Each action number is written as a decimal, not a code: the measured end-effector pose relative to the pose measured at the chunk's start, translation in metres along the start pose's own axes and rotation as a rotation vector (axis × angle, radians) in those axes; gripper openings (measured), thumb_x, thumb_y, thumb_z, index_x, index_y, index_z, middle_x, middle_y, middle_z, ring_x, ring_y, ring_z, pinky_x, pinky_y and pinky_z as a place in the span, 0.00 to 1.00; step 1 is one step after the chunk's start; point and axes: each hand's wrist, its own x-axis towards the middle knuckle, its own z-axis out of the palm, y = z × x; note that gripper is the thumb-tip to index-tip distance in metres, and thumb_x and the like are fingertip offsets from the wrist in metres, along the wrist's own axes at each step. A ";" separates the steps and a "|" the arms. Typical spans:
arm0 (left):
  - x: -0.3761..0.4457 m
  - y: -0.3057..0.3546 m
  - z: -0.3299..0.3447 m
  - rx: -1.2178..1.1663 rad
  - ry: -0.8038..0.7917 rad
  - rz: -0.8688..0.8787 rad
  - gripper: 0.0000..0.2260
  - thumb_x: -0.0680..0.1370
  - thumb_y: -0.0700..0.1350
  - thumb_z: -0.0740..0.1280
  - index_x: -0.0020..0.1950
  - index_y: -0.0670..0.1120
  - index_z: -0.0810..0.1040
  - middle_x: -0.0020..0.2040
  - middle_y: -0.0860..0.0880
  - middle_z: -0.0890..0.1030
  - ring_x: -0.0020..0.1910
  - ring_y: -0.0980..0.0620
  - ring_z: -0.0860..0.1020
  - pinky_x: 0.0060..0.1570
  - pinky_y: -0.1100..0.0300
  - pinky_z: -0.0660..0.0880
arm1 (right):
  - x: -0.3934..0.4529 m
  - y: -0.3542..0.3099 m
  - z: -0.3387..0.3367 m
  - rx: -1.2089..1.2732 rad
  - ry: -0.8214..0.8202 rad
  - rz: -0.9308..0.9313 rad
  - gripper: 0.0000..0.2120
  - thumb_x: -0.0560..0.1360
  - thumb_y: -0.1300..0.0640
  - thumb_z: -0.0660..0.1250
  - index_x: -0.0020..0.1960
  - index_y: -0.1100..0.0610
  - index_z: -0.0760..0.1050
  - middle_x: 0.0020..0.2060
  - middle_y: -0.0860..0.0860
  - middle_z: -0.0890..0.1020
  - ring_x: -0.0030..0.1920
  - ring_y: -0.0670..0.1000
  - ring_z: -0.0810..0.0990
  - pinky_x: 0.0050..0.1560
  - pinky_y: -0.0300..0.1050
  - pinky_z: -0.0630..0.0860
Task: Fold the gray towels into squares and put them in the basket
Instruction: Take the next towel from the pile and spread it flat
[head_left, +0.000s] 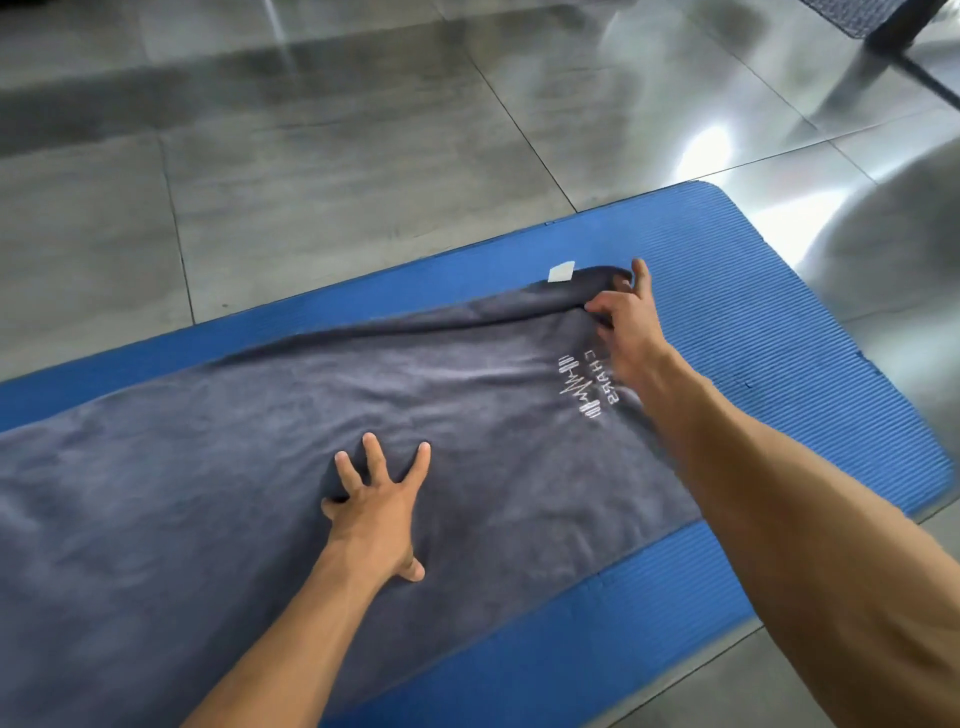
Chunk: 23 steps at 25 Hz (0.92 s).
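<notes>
Gray towel (311, 441) lies spread lengthwise on the blue mat (779, 322), which rests on the tiled floor (311, 182), so we have a clean, flat surface to fold on. We see no basket from here.

Our left hand (376, 506) is splayed wide, palm down on the middle of the cloth, holding nothing; we judge that it is there to pin the towel so it does not slide while the far end is worked.

Our right hand (626, 319) reaches to the far right corner, beside the white label (562, 271). Its fingers are partly curled, and the thumb and forefingers seem to be nipping the rolled-over edge of the cloth there, with one finger pointing out past the hem. The grip is slightly blurred, so we cannot be sure how firmly it has the fabric.

That far edge is bunched into a ridge. We think the corner is being straightened or gathered for a first fold; the pale logo (587, 387) faces up. No fold is made yet.
</notes>
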 end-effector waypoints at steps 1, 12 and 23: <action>0.001 0.000 -0.001 0.014 -0.003 -0.002 0.62 0.64 0.54 0.80 0.75 0.61 0.30 0.74 0.37 0.27 0.73 0.26 0.36 0.65 0.36 0.65 | 0.007 -0.005 0.003 -0.040 -0.034 -0.055 0.40 0.70 0.69 0.63 0.77 0.45 0.58 0.68 0.46 0.69 0.62 0.48 0.73 0.64 0.47 0.74; 0.007 0.001 -0.001 0.065 -0.001 0.011 0.65 0.63 0.56 0.81 0.75 0.59 0.27 0.74 0.33 0.28 0.73 0.23 0.40 0.63 0.37 0.69 | 0.028 0.016 -0.020 -0.806 0.121 -0.068 0.05 0.66 0.55 0.69 0.41 0.48 0.81 0.44 0.50 0.83 0.52 0.56 0.81 0.59 0.54 0.76; 0.007 0.000 -0.001 0.054 0.015 0.019 0.65 0.62 0.56 0.81 0.75 0.60 0.28 0.74 0.34 0.29 0.73 0.23 0.40 0.65 0.35 0.68 | 0.040 -0.013 -0.009 -1.318 0.030 -0.325 0.34 0.75 0.60 0.63 0.79 0.55 0.56 0.80 0.51 0.51 0.78 0.58 0.54 0.75 0.57 0.58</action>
